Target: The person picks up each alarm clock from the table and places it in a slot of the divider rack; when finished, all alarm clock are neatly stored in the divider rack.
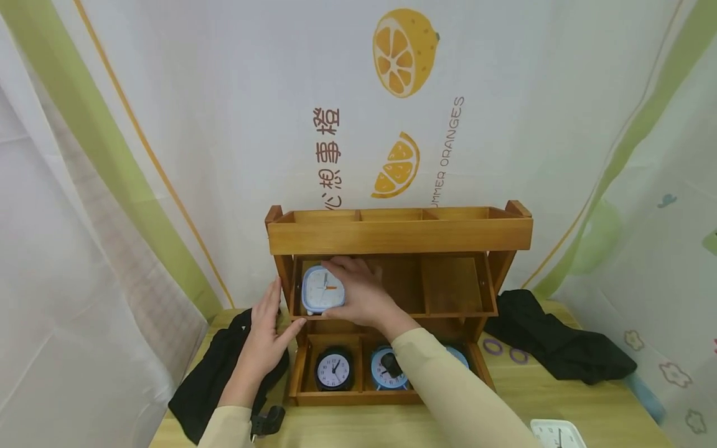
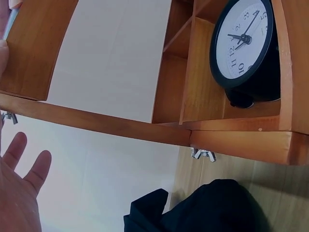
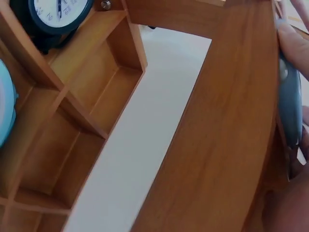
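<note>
My right hand (image 1: pixel 361 295) grips a rounded-square alarm clock (image 1: pixel 322 289) with a pale blue rim and white face. It stands in the left compartment of the middle tier of a wooden shelf (image 1: pixel 400 236). In the right wrist view, only the edge of this clock (image 3: pixel 289 104) shows between fingers and thumb. My left hand (image 1: pixel 266 336) is at the shelf's left side, fingers spread and straight, its thumb near the middle tier's lower left corner. The bottom tier holds a black round clock (image 1: pixel 333 369) and a blue round clock (image 1: pixel 386 373); my right arm partly hides another blue clock (image 1: pixel 456 356).
Black cloth (image 1: pixel 215 367) lies left of the shelf, more black cloth (image 1: pixel 560 339) right of it. Two purple rings (image 1: pixel 518 356) lie by the right cloth. A white square clock (image 1: pixel 554 434) is at the table's front right. A printed curtain (image 1: pixel 224 124) hangs behind.
</note>
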{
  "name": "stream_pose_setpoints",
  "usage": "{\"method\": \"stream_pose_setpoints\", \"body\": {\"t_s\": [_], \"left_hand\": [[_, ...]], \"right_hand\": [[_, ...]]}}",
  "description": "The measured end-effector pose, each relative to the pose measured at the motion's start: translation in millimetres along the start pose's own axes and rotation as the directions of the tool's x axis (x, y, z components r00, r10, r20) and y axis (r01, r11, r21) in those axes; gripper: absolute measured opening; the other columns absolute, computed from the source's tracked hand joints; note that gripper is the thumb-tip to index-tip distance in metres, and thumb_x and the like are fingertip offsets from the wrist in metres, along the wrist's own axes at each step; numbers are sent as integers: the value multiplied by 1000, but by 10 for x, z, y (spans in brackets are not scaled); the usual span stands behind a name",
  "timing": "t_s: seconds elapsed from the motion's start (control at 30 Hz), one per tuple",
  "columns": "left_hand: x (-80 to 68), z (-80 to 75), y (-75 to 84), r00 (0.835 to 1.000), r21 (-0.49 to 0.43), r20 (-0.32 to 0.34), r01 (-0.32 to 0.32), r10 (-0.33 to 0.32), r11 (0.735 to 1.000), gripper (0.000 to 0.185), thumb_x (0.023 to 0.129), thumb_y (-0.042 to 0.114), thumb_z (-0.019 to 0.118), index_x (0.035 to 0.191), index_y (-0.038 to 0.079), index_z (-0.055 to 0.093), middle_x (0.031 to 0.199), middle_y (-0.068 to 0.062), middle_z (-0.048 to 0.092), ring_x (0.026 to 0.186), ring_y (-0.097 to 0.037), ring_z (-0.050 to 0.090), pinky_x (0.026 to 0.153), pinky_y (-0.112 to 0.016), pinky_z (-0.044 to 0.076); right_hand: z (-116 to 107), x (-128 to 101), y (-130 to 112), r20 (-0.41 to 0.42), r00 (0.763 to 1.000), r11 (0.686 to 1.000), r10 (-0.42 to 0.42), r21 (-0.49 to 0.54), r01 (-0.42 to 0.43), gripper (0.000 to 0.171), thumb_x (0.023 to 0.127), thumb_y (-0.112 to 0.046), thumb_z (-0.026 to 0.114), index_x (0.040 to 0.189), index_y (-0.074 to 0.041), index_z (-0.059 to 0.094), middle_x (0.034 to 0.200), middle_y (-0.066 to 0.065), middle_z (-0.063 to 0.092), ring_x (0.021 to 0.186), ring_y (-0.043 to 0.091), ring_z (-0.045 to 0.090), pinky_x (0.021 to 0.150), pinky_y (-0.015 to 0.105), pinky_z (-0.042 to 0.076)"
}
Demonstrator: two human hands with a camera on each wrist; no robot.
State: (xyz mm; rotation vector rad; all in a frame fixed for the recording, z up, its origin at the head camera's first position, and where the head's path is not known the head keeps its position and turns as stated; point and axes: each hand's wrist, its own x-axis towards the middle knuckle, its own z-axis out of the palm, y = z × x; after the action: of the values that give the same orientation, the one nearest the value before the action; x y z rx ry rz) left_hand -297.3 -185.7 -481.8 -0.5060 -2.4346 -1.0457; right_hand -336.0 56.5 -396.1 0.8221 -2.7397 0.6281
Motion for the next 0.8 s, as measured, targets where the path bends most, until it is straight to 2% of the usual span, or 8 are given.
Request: {"method": "stream_pose_setpoints", "body": {"t_s": [0.2,0.4,0.57,0.7,0.8], "left_hand": [[-3,-11,-5,1000,-23,0,9,-9,1000,97,98,21,73,170,20,9,171,-25,14,148,-51,22,108,-77,29],[-10,-16,-12,1000,-14,6,16,-16,1000,96,98,23,74,170,20,9,171,-25,15,148,-52,23,107,-78,30],[-14,-31,-18,1000,-4,7,22,-22,1000,98,98,25,74,170,23,8,172,-22,15,148,-51,22,107,-77,32],[-22,-34,-15,999,-3,19,41,-41,999,100,98,27,75,170,25,6,173,-20,14,149,-50,22,107,-78,32],[-14,-31,-12,999,2,20,42,-42,999,100,98,29,74,170,25,6,173,-20,13,149,-49,22,108,-77,32]], "right_hand": [[20,14,-34,34,999,998,22,-60,-20,102,78,-54,90,162,-27,40,162,1,40,144,30,37,112,69,26],[56,-5,-25,12,1000,1000,7,-8,-7,102,74,-52,93,160,-27,43,161,2,41,144,32,36,112,70,26],[115,-101,4,-62,997,998,-35,51,39,104,72,-52,95,159,-28,42,164,2,35,148,34,31,114,72,22],[98,-305,112,-175,984,981,-37,182,69,103,72,-44,97,159,-26,44,167,2,29,152,31,26,116,74,15],[17,-501,234,-224,974,968,-44,230,96,102,72,-39,98,158,-23,45,167,2,31,153,29,27,117,74,13]]}}
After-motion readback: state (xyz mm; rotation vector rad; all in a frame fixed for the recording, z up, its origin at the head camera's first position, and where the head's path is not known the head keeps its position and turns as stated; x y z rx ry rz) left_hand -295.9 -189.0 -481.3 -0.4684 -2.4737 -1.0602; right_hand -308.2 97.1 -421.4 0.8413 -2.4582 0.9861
